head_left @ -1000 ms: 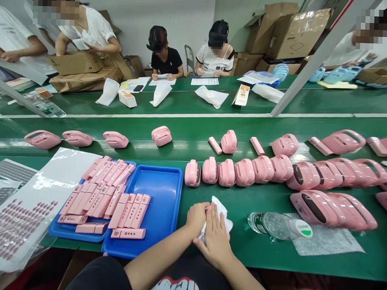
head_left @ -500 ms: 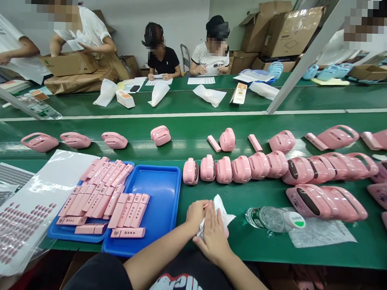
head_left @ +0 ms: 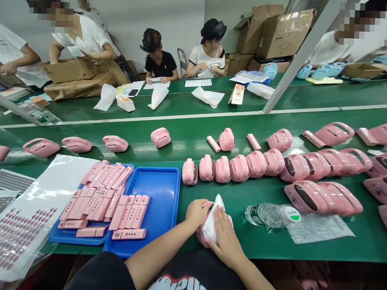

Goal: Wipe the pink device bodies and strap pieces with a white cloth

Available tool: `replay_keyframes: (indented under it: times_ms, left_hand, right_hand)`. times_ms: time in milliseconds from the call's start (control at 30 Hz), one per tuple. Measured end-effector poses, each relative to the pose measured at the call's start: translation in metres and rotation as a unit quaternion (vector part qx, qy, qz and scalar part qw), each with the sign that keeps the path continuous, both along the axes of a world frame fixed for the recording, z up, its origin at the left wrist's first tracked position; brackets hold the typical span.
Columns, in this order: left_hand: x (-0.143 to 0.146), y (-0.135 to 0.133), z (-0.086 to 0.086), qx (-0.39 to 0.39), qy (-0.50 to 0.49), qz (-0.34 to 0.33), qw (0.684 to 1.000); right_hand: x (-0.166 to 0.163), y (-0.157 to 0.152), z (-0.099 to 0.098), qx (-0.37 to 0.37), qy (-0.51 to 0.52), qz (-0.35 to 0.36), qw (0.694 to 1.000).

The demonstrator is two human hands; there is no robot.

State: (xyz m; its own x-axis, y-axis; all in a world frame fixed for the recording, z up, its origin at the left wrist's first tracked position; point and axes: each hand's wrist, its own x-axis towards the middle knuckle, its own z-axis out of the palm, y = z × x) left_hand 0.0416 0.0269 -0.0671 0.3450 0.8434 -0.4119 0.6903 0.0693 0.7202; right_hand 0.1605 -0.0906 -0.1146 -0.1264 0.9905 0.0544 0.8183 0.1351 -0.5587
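Just in front of my body, a pink plastic housing [head_left: 202, 237] is mostly covered by a white cloth [head_left: 213, 222]. My left hand [head_left: 197, 213] grips the housing at its upper left side with the fingers curled around it. Over the cloth lies my right hand [head_left: 228, 236], its fingers fairly straight as they press the cloth against the housing. The housing's top and right side are hidden beneath cloth and fingers. A row of similar pink housings with handles [head_left: 222, 169] stands just beyond my hands.
Left of my hands, a blue tray [head_left: 157, 177] and another beside it carry pink bars [head_left: 115, 210]. Printed sticker sheets [head_left: 22, 232] lie further left. A plastic bottle [head_left: 267, 215] lies to the right on a clear bag [head_left: 324, 230]. Co-workers sit and stand across the green belt [head_left: 181, 138].
The cloth and my right hand have shifted slightly over the housing, exposing more of its lower left side. My left hand keeps its hold. Housings along the belt have drifted slightly in view.
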Motion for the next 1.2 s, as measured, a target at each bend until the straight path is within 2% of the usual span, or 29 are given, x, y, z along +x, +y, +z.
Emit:
replay_keyframes:
  times_ms: [167,267,367,467,567,633,700,833,900,1000,1067,1133,1200]
  left_hand:
    - [-0.002,0.006,-0.005,-0.032,-0.056,0.022,0.998]
    - [-0.004,0.01,0.004,-0.049,-0.11,0.053,0.991]
    - [-0.004,0.016,0.03,-0.058,-0.172,0.075,0.981]
    - [0.001,0.023,0.068,-0.064,-0.242,0.078,0.965]
    - [0.009,0.028,0.106,-0.071,-0.312,0.073,0.945]
    - [0.011,0.031,0.128,-0.074,-0.35,0.073,0.931]
    - [0.01,0.032,0.146,-0.075,-0.379,0.078,0.919]
    - [0.004,0.034,0.171,-0.074,-0.415,0.092,0.902]
    - [0.003,0.035,0.182,-0.081,-0.432,0.096,0.893]
    - [0.004,0.037,0.197,-0.102,-0.463,0.109,0.874]
    - [0.004,0.038,0.207,-0.109,-0.481,0.129,0.86]
    - [0.006,0.037,0.215,-0.116,-0.502,0.152,0.844]
    - [0.007,0.034,0.222,-0.132,-0.52,0.165,0.828]
  right_hand:
    - [0.008,-0.022,-0.024,-0.012,0.063,-0.114,0.991]
    - [0.005,-0.019,-0.011,0.017,0.089,-0.141,0.986]
    - [0.002,-0.003,0.027,0.06,0.09,-0.148,0.983]
    - [-0.008,0.018,0.078,0.115,0.053,-0.133,0.983]
    - [-0.019,0.037,0.121,0.173,-0.016,-0.049,0.984]
    - [-0.018,0.046,0.138,0.223,-0.088,-0.014,0.971]
    - [-0.008,0.05,0.147,0.253,-0.116,-0.02,0.96]
    - [0.006,0.048,0.158,0.254,-0.024,-0.104,0.961]
    - [0.001,0.045,0.164,0.306,-0.044,-0.072,0.948]
    - [-0.012,0.041,0.165,0.384,-0.112,0.044,0.915]
    - [-0.016,0.04,0.161,0.414,-0.129,0.088,0.897]
    - [-0.013,0.042,0.16,0.454,-0.122,0.089,0.878]
    - [-0.009,0.044,0.167,0.508,-0.092,0.045,0.855]
